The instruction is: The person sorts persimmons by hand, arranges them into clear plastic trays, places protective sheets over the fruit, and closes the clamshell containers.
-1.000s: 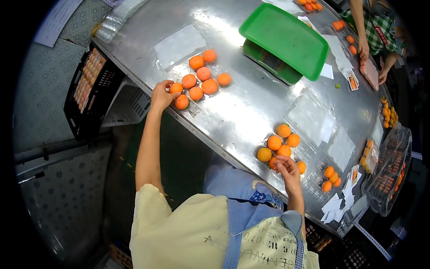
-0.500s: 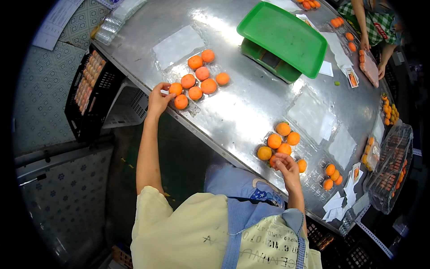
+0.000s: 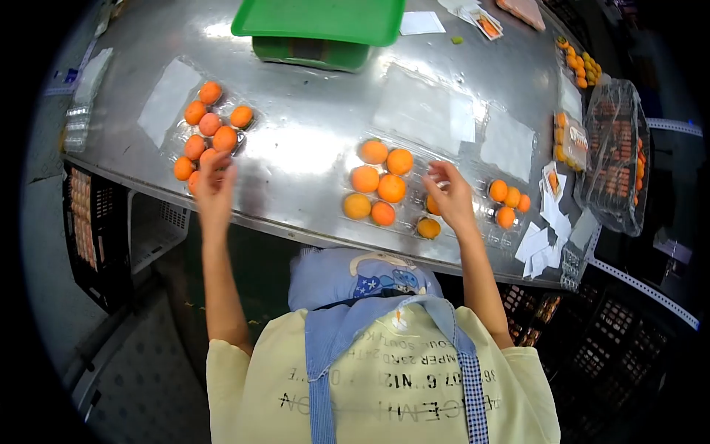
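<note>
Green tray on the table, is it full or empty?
The green tray looks empty: only bare green surface shows. Its far edge is cut off, so I cannot tell there.

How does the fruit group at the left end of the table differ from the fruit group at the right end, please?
The left-end group is plainly larger, whereas the right-end group shows just four fruits.
The left hand partly covers the left-end group; no hand covers the right-end group.
Both are round, orange fruits on clear plastic.
</note>
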Motion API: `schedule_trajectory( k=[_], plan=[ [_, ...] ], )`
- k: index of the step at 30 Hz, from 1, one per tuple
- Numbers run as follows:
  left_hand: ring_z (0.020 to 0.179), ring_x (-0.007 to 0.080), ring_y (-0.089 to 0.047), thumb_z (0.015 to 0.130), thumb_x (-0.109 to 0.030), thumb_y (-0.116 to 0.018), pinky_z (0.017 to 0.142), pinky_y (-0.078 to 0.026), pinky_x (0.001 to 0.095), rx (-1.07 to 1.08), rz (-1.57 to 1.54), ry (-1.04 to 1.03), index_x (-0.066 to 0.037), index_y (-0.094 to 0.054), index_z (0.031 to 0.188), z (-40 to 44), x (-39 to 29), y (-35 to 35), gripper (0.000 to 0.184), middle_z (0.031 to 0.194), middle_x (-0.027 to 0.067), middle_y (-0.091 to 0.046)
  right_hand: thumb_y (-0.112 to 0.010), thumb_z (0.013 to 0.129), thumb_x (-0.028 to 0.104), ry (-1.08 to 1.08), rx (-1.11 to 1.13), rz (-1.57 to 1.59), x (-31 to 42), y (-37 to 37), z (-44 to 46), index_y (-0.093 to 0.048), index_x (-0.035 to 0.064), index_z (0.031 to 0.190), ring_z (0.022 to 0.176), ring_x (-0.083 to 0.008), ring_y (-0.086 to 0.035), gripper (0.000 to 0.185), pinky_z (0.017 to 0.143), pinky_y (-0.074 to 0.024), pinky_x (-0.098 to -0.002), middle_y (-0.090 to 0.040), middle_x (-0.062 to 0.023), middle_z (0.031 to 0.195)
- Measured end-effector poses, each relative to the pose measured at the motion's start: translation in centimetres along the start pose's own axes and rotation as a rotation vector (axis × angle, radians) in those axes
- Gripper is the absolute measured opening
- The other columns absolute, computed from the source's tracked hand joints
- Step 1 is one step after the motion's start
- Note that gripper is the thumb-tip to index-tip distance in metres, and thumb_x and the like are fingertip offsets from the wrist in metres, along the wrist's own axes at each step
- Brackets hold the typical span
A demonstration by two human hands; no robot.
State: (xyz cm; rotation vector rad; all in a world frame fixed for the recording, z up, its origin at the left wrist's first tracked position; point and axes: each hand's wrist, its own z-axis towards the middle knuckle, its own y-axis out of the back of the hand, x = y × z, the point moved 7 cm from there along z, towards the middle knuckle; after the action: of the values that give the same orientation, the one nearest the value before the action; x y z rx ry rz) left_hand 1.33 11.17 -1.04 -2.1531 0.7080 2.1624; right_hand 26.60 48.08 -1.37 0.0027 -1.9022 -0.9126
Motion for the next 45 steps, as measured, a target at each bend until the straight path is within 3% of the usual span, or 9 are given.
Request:
schedule_trajectory(
  k=[6,8,19,22,25,31,35,41,45],
  plan=[
    [0.074,0.0115,-0.059,0.083,-0.005,-0.062,0.067,-0.049,0.0248,0.345,-0.015,0.042,-0.005,-0.063,0.108,-3.5,-2.7,-13.3,0.025,0.091,0.0046,-0.065,-0.070,0.076,0.030,0.248,-0.023,-0.422,5.1,-3.7,2.3,-0.060,0.0116,0.112,0.095,-0.0283,-0.060,0.041,0.080,-0.0488,-0.0392,-0.060,-0.0092,0.109],
    [0.074,0.0117,-0.059,0.083,-0.004,-0.061,0.067,-0.049,0.0250,0.405,-0.012,0.052,-0.005,-0.063,0.107,-4.4,-3.4,-15.3,0.024,0.090,0.0043,-0.065,-0.070,0.075,0.029,0.142,0.069,-0.413,5.3,-3.2,2.8,-0.059,0.0110,0.110,0.101,-0.0288,-0.057,0.041,0.081,-0.0478,-0.0396,-0.058,-0.0087,0.109],
    [0.076,0.0126,-0.060,0.085,-0.003,-0.059,0.067,-0.049,0.0250,0.480,-0.051,0.058,-0.003,-0.062,0.106,-5.9,-4.5,-18.4,0.022,0.090,0.0061,-0.065,-0.073,0.070,0.020,0.271,0.046,-0.338,3.8,-2.9,2.9,-0.057,0.0079,0.108,0.095,-0.0262,-0.057,0.042,0.080,-0.0474,-0.0363,-0.058,-0.0087,0.097],
    [0.077,0.0129,-0.061,0.085,-0.003,-0.059,0.067,-0.049,0.0251,0.484,-0.026,0.072,-0.003,-0.062,0.106,-5.8,-5.1,-18.6,0.022,0.091,0.0064,-0.065,-0.072,0.069,0.016,0.320,0.070,-0.273,4.1,-2.9,2.9,-0.057,0.0074,0.108,0.103,-0.0313,-0.052,0.043,0.086,-0.0459,-0.0390,-0.057,-0.0109,0.106],
    [0.080,0.0116,-0.061,0.086,-0.006,-0.060,0.071,-0.049,0.0252,0.501,-0.025,0.063,-0.003,-0.062,0.108,-5.7,-5.7,-18.8,0.022,0.093,0.0055,-0.066,-0.072,0.071,0.014,0.234,0.113,-0.274,3.7,-3.2,3.2,-0.058,0.0067,0.108,0.100,-0.0269,-0.057,0.040,0.085,-0.0469,-0.0365,-0.059,-0.0095,0.103],
    [0.084,0.0109,-0.060,0.080,-0.004,-0.067,0.073,-0.049,0.0250,0.515,-0.193,0.076,-0.006,-0.054,0.122,-6.0,-8.1,-19.5,0.043,0.115,0.0067,-0.059,-0.067,0.083,0.021,-0.193,0.273,0.919,1.7,-2.6,1.4,-0.053,0.0014,0.119,0.103,-0.0213,-0.059,0.043,0.086,-0.0483,-0.0360,-0.060,-0.0115,0.115],
    [0.087,0.0118,-0.058,0.071,-0.001,-0.075,0.074,-0.049,0.0243,0.550,-0.292,-0.011,-0.008,-0.049,0.128,-6.6,-10.9,-20.5,0.063,0.125,0.0069,-0.052,-0.059,0.088,0.026,-0.209,0.398,1.141,3.4,-2.4,-0.9,-0.045,-0.0029,0.127,0.107,-0.0221,-0.056,0.050,0.088,-0.0480,-0.0363,-0.056,-0.0134,0.118],
    [0.096,0.0193,-0.058,0.068,-0.009,-0.078,0.073,-0.050,0.0284,0.525,-0.118,-0.275,-0.009,-0.054,0.123,-6.9,-14.5,-20.3,0.060,0.120,0.0089,-0.052,-0.052,0.091,0.031,-0.164,0.535,1.264,5.4,-3.6,-2.7,-0.040,-0.0031,0.133,0.113,-0.0235,-0.053,0.055,0.091,-0.0458,-0.0373,-0.052,-0.0142,0.125],
    [0.097,0.0248,-0.057,0.066,-0.011,-0.079,0.077,-0.049,0.0328,0.507,-0.092,-0.269,-0.008,-0.057,0.117,-7.3,-14.5,-19.8,0.056,0.114,0.0097,-0.056,-0.050,0.093,0.032,-0.152,0.586,1.241,5.9,-4.1,-3.2,-0.038,-0.0029,0.135,0.112,-0.0225,-0.053,0.057,0.091,-0.0457,-0.0366,-0.050,-0.0140,0.126]
  ],
)
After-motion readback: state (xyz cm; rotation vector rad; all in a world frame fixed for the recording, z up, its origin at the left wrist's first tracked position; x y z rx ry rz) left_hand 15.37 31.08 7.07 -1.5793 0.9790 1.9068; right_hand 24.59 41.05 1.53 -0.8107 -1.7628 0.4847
